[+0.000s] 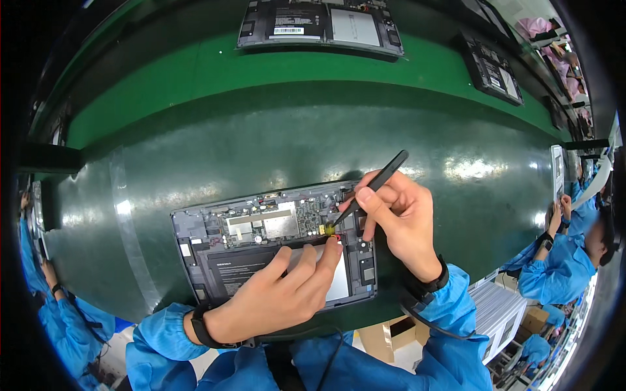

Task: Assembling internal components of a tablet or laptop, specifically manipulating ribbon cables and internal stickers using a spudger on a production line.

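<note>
An opened laptop-like device (190, 229) lies in front of me, its circuit board (310, 218) and black battery (228, 268) exposed. My right hand (409, 218) grips black tweezers (386, 171) over the board's right part, tips pointing down at a small yellow connector (324, 229). Fingers apart, my left hand (283, 290) rests across the battery and a silver-white panel (339, 280). Its index fingertip touches short red and yellow wires (334, 236) beside the connector. The exact contact at the tweezer tips is too small to make out.
The device lies on a dark green bench (261, 137). Beyond, a brighter green strip (176, 78) carries another opened device (319, 45) and one at the right (492, 72). Co-workers in blue sit at both sides. A cardboard box (385, 342) and stacked white panels (499, 313) are below.
</note>
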### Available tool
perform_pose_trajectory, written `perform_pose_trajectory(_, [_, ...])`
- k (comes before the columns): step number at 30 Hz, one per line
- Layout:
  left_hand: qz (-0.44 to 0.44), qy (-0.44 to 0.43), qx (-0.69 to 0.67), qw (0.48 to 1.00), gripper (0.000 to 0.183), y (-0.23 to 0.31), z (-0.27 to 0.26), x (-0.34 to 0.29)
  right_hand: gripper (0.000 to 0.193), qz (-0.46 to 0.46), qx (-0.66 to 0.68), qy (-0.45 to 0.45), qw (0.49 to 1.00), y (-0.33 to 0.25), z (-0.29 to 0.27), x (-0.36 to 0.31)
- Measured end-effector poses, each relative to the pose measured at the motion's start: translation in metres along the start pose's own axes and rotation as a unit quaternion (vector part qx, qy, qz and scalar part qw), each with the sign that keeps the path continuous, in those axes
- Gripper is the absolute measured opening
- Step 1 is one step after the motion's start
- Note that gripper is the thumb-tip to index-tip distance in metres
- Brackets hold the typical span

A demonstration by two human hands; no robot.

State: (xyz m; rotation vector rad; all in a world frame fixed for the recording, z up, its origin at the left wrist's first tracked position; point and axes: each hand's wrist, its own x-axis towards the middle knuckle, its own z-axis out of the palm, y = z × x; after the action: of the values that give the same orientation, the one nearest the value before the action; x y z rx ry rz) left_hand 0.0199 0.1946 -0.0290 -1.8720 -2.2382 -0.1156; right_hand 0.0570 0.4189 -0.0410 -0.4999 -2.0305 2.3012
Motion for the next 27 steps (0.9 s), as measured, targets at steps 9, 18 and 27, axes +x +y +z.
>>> perform_pose_trajectory(9, [0.017,-0.003,0.022,1.0,0.044,-0.0001,0.005,-0.0016,0.019,-0.003,-0.014,-0.005,1.0,0.0001,0.0005,0.0026])
perform_pose_trajectory(18, [0.016,-0.002,0.027,1.0,0.045,0.0008,0.0058,-0.0035,0.019,-0.001,-0.039,0.005,0.999,0.0011,0.0034,0.0003])
perform_pose_trajectory(27, [0.015,-0.016,0.01,1.0,0.047,0.0006,0.0028,-0.0027,0.02,-0.007,-0.052,0.003,0.999,0.0013,0.0037,0.0007])
